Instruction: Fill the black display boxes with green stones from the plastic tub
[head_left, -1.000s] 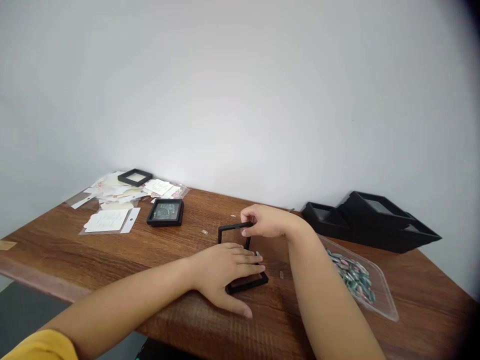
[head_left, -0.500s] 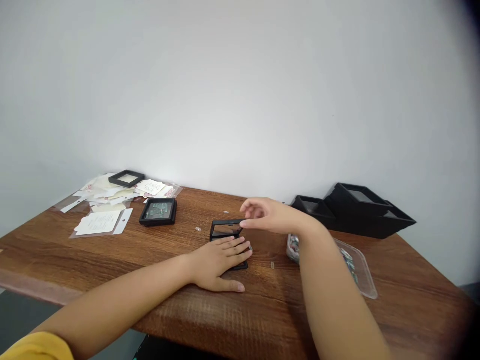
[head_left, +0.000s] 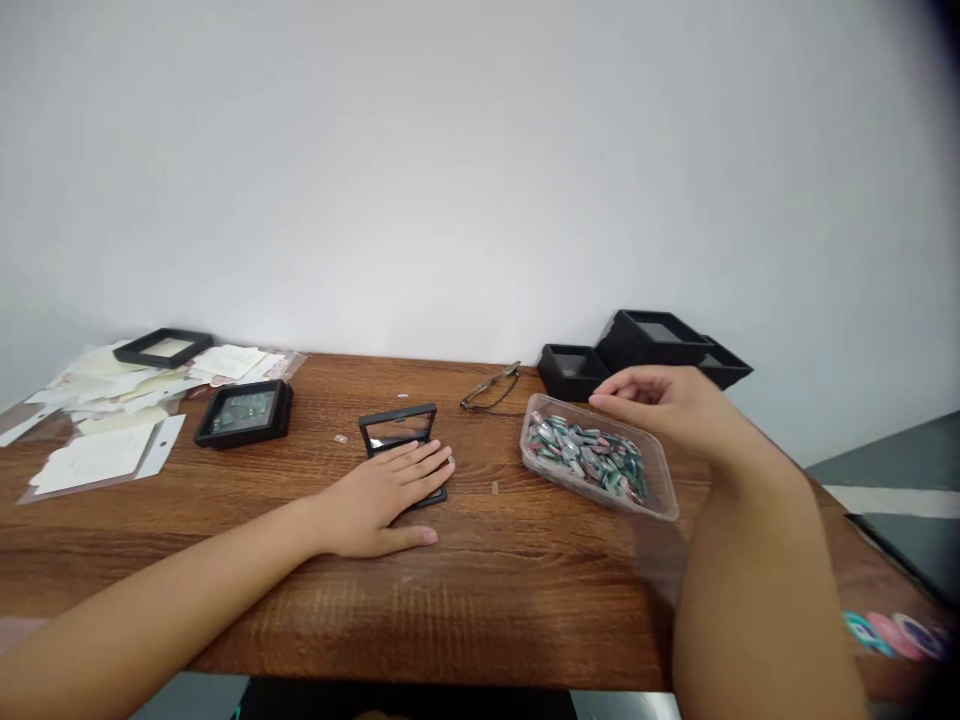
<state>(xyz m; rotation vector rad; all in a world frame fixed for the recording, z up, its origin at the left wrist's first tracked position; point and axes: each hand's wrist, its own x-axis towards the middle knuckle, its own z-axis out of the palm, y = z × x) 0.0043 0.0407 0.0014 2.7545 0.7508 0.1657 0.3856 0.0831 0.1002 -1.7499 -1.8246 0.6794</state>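
My left hand (head_left: 379,502) lies flat with its fingers stretched out. It presses on the lower half of a black hinged display frame (head_left: 435,497) and covers most of it. The frame's other half (head_left: 397,428), with a clear window, stands tilted up behind the fingers. My right hand (head_left: 664,400) hovers over the far right rim of a clear plastic tub (head_left: 664,490). Its fingers are loosely bent, and nothing shows between them and the thumb. Many small shiny green, pink and grey stone-like pieces (head_left: 585,455) fill the tub.
At left are a closed black frame (head_left: 244,412), another frame (head_left: 165,347) and spread cards in clear sleeves (head_left: 97,455). Glasses (head_left: 491,388) lie near the wall. Black boxes (head_left: 652,340) are stacked back right. Colourful round items (head_left: 892,635) sit at the right edge.
My right hand has moved right, from the raised half of the frame to above the tub. My left hand stays on the frame. The view has turned right, showing the glasses and more of the tub.
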